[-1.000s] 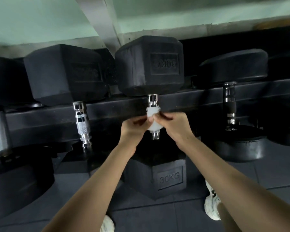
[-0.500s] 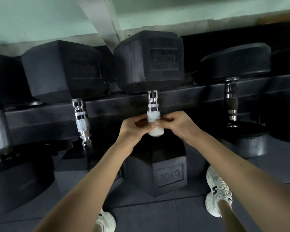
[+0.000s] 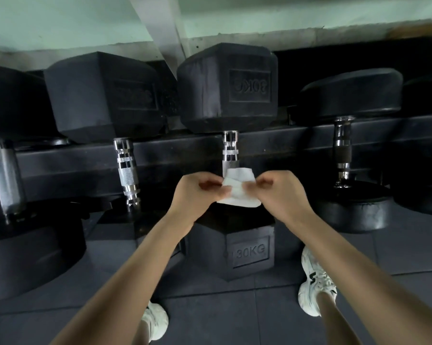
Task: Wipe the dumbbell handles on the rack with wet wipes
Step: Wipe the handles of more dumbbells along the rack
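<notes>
Head view: wet wipe (image 3: 238, 186) pinched between both hands' fingers (image 3: 223, 192) over the handle (image 3: 229, 151).

Dark grey floor tiles (image 3: 234, 319) fill the bottom of the frame. One white sneaker (image 3: 314, 282) stands at lower right and another white sneaker (image 3: 156, 319) at bottom centre. A pale green wall (image 3: 60, 18) spans the top, crossed by a slanted grey beam (image 3: 160, 23).

Above the grip, the handle (image 3: 229, 145) was glossy metal with rough knurled bands; the gripped wipe (image 3: 239, 192) looked soft and matt; the head (image 3: 217, 90) beyond was matt black rubber.
</notes>
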Available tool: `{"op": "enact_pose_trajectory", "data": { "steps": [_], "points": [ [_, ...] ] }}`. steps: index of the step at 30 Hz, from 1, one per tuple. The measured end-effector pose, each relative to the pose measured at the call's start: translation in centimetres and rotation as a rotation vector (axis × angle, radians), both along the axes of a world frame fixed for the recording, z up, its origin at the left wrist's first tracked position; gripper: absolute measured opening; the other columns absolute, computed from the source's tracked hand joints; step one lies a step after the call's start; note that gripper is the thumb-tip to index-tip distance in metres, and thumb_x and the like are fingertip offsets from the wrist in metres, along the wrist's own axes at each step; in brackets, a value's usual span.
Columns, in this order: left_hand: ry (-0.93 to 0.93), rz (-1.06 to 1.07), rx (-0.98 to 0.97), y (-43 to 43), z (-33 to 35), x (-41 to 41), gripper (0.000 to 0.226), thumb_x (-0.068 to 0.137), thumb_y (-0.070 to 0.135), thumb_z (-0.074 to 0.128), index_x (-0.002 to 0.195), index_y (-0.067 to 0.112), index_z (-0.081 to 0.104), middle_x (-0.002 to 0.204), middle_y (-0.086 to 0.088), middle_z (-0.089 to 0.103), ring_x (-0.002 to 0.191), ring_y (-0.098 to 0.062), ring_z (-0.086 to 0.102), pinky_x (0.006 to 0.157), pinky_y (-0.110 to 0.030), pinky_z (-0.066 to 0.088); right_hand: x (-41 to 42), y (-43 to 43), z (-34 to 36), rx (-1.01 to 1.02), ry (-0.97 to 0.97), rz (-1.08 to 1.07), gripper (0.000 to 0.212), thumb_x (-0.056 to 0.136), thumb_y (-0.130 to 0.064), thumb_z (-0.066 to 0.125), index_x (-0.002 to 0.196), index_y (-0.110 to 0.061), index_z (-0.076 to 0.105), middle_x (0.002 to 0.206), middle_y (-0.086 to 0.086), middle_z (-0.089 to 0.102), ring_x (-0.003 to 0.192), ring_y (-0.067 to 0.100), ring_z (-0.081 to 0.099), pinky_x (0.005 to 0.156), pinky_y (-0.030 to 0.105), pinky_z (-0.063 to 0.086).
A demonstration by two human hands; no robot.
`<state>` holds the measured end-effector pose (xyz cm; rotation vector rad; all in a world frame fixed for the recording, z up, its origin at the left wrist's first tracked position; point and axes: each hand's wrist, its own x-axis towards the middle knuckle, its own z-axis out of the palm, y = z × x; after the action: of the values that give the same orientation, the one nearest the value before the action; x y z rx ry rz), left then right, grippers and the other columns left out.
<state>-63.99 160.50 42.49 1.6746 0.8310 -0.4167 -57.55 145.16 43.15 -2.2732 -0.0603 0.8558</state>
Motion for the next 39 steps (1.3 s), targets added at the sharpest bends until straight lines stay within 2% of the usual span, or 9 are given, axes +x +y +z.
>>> {"op": "enact_pose_trajectory", "data": {
  "steps": [3, 8, 11, 14, 20, 22, 26, 32, 39],
  "points": [
    [-0.033, 0.06, -0.148, -0.3, 0.8, -0.6, 0.019, 0.077, 0.008, 0.075, 0.09, 0.02, 0.069, 0.083, 0.004, 0.072, 0.074, 0.001, 0.066, 0.065, -0.007, 0.047, -0.4, -1.1, 1.4, 0.096, 0.076, -0.224, 0.024, 0.079, -0.018, 0.067, 0.063, -0.003, 0.057, 0.053, -0.002, 0.05, 0.048, 0.006, 0.044, 0.047, 0.019, 0.036],
    [-0.046, 0.194, -0.068, 0.4, 0.6, -1.3, 0.016, 0.084, 0.015, 0.068, 0.099, 0.02, 0.07, 0.093, 0.008, 0.07, 0.09, 0.0, 0.064, 0.068, -0.004, 0.047, 1.0, -0.7, 0.6, -0.071, -0.248, -0.37, 0.025, 0.082, -0.014, 0.06, 0.061, -0.013, 0.046, 0.054, -0.005, 0.045, 0.05, 0.009, 0.041, 0.042, 0.014, 0.029],
    [-0.069, 0.289, -0.053, -0.3, 0.2, -1.9, 0.014, 0.084, 0.013, 0.067, 0.096, 0.021, 0.07, 0.092, 0.006, 0.072, 0.089, -0.002, 0.066, 0.079, -0.013, 0.049, 0.0, 2.0, -1.1, -0.027, -0.011, -0.136, 0.017, 0.084, -0.025, 0.068, 0.074, -0.013, 0.059, 0.063, -0.005, 0.055, 0.057, 0.009, 0.051, 0.049, 0.019, 0.035],
    [-0.071, 0.232, 0.172, -1.4, -0.8, -2.8, 0.02, 0.088, 0.026, 0.062, 0.108, 0.024, 0.067, 0.101, 0.013, 0.069, 0.097, -0.003, 0.063, 0.087, -0.02, 0.047, -1.0, 2.5, -1.4, 0.321, 0.352, -0.263, 0.011, 0.088, -0.024, 0.064, 0.085, -0.013, 0.065, 0.075, -0.006, 0.066, 0.067, 0.002, 0.062, 0.057, 0.01, 0.046],
    [-0.022, 0.098, 0.394, -4.3, -2.3, -4.1, 0.036, 0.098, 0.035, 0.039, 0.126, 0.022, 0.059, 0.126, 0.006, 0.061, 0.122, -0.015, 0.047, 0.096, -0.023, 0.032, -0.2, 2.6, -3.0, 0.309, 0.307, -0.265, 0.034, 0.086, -0.01, 0.066, 0.116, -0.018, 0.055, 0.092, -0.01, 0.063, 0.077, -0.004, 0.061, 0.055, 0.001, 0.044],
    [-0.027, 0.079, 0.429, -4.4, -2.5, -4.1, 0.036, 0.099, 0.034, 0.037, 0.123, 0.022, 0.061, 0.123, 0.005, 0.062, 0.12, -0.017, 0.048, 0.092, -0.022, 0.031, -0.2, 2.8, -3.0, 0.347, 0.355, -0.269, 0.029, 0.086, -0.006, 0.064, 0.115, -0.009, 0.062, 0.09, -0.006, 0.068, 0.075, -0.001, 0.067, 0.058, 0.004, 0.047],
    [-0.048, 0.006, 0.459, -4.1, -2.8, -4.3, 0.037, 0.1, 0.032, 0.034, 0.122, 0.022, 0.062, 0.122, 0.004, 0.063, 0.119, -0.02, 0.049, 0.088, -0.018, 0.028, 1.9, 3.7, -3.3, 0.486, 0.316, -0.457, 0.018, 0.086, -0.002, 0.063, 0.102, -0.004, 0.068, 0.101, 0.009, 0.072, 0.095, 0.021, 0.069, 0.086, 0.035, 0.056],
    [-0.031, -0.039, 0.461, -3.9, -3.0, -4.3, 0.048, 0.098, 0.044, 0.025, 0.123, 0.025, 0.061, 0.122, 0.005, 0.063, 0.118, -0.021, 0.049, 0.088, -0.02, 0.028, 1.0, 2.8, -3.1, 0.424, 0.306, -0.325, 0.015, 0.088, -0.005, 0.061, 0.094, -0.017, 0.07, 0.093, -0.002, 0.073, 0.091, 0.014, 0.069, 0.09, 0.037, 0.054],
    [-0.002, -0.072, 0.465, -3.7, -3.1, -4.2, 0.041, 0.1, 0.041, 0.03, 0.129, 0.026, 0.055, 0.126, 0.005, 0.06, 0.122, -0.019, 0.047, 0.089, -0.019, 0.026, 3.1, 3.9, -3.0, 0.507, 0.309, -0.373, 0.02, 0.087, -0.005, 0.063, 0.106, -0.002, 0.068, 0.104, 0.012, 0.071, 0.098, 0.024, 0.068, 0.088, 0.034, 0.054]
  ]
}}
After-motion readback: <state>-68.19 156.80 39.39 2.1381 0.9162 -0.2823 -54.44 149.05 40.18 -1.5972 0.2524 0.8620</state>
